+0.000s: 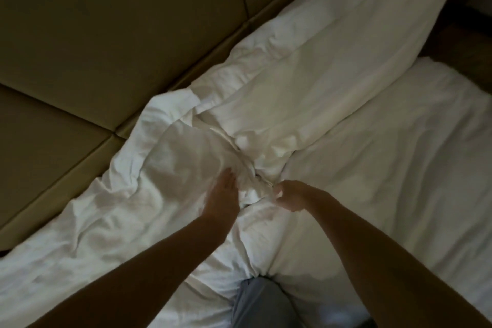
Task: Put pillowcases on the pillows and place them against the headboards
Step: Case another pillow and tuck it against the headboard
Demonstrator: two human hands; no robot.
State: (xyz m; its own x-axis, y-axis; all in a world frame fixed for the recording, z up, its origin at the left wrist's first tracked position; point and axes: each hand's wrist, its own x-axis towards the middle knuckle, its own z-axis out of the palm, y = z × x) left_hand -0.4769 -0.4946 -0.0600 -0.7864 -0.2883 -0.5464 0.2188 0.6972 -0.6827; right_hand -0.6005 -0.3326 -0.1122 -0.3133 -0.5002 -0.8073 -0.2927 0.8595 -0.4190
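Pillow end, bunched pillowcase opening — both hands at the gather, padded headboard just behind.

Item: white pillow lying along the headboard on the bed, a second rumpled white one beside it; where they meet, loose pillowcase fabric puckers. Left hand: fingers held together and flat, pressed on the cloth, gripping nothing. Right hand: curled, seemingly pinching a fold at the pucker — dim light, contact not certain. Knee in blue cloth rests on the mattress. Handling note, as judgement: keep the left palm anchoring the pillow while the right draws the hem taut and tucks the slack inside, smoothing outward so no lump stays at the seam.
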